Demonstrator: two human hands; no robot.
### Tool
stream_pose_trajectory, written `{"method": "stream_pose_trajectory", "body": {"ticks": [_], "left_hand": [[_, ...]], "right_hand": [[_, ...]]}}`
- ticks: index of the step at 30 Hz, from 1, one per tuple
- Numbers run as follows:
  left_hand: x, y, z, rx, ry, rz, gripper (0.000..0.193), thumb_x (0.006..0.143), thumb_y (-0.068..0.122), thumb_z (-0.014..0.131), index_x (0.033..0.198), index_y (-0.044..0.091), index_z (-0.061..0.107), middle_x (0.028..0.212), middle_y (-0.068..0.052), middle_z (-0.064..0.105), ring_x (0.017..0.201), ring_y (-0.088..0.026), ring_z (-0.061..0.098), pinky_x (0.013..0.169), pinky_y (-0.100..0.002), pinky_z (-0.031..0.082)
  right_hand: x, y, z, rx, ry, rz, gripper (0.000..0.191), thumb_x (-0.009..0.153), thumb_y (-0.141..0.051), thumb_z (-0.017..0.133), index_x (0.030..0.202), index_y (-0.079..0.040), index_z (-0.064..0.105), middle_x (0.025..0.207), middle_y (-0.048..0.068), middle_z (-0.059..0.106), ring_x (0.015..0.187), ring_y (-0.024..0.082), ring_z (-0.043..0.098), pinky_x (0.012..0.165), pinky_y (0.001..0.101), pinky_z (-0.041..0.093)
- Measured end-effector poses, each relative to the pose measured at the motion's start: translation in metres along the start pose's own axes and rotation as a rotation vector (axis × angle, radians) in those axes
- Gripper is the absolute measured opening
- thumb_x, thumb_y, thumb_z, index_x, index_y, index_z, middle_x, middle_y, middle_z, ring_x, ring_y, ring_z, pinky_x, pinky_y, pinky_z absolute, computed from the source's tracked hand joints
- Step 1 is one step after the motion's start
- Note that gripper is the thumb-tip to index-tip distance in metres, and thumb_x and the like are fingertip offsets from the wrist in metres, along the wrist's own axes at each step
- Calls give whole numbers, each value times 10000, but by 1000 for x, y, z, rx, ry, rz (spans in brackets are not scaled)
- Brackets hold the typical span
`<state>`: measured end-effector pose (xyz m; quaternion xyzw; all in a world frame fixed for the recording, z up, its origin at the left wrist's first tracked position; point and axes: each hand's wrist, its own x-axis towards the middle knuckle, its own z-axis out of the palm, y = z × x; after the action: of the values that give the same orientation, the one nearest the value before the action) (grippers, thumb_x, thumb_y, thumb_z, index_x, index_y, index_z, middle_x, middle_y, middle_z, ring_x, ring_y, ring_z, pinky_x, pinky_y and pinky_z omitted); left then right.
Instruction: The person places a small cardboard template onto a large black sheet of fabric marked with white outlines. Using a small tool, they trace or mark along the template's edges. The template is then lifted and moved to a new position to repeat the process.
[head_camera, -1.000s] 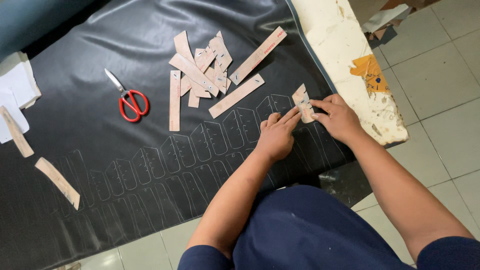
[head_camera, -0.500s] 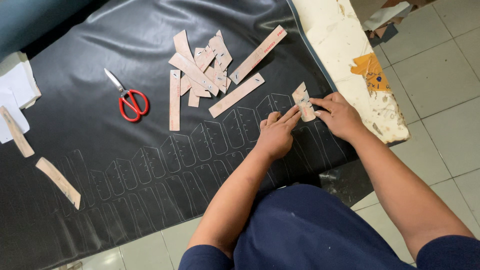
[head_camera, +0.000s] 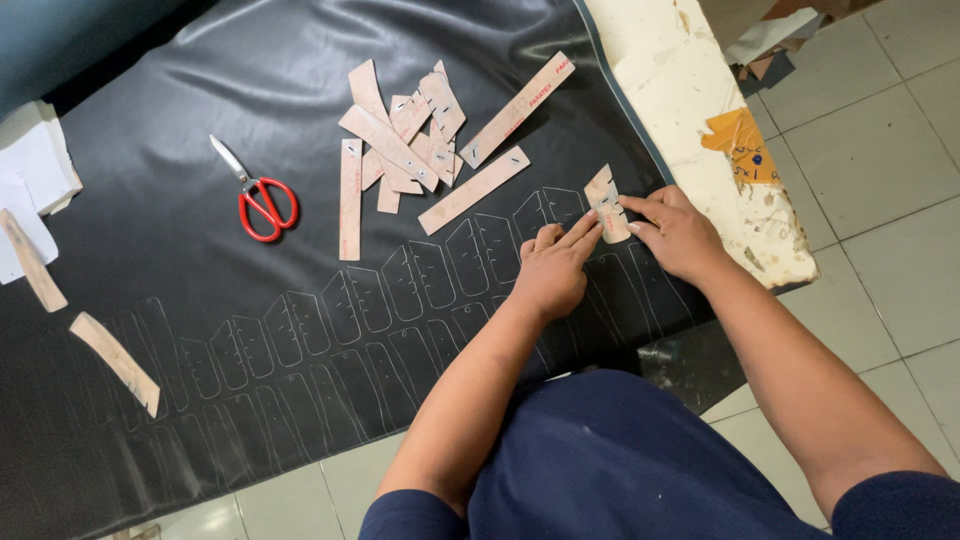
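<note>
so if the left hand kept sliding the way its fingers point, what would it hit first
The left hand points up and right, its fingertips already at the small tan cardboard template lying on the black leather sheet. It would push into that piece first, with the right hand holding its other side.

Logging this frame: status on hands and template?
Left hand and right hand both pressing small cardboard template flat on black sheet. Fingers pin its edges, nothing gripped. Scissors and template pile lie apart, nothing in the way.
</note>
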<state>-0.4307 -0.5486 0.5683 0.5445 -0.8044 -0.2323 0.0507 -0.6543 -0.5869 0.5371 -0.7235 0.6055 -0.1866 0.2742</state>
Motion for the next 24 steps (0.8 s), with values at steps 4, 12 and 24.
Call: {"method": "stream_pose_trajectory", "body": {"ticks": [4,12,24], "left_hand": [[2,1,1,17,-5,-6,767,808,48,557,1541,240,439,1663,88,330,1383,-321,424,1068,-464,346],[3,1,2,19,-15,-1,765,803,61,559,1535,243,438,1659,89,322,1385,-323,424,1058,-469,347],[3,0,-1,9,-5,3,776,794,53,560,1538,236,436,1659,85,327,1374,-313,425,1063,-468,341]], "right_hand": [[1,2,0,-17,8,-20,428,920,-226,708,1346,-269,695,1133,68,601,995,242,625,891,371,514],[-2,1,-3,3,14,-15,421,923,-225,708,1342,-269,698,1125,67,604,993,242,627,892,369,515],[1,-1,-2,-17,14,-20,434,910,-219,711,1340,-281,703,1126,60,601,1027,241,623,912,367,511]]}}
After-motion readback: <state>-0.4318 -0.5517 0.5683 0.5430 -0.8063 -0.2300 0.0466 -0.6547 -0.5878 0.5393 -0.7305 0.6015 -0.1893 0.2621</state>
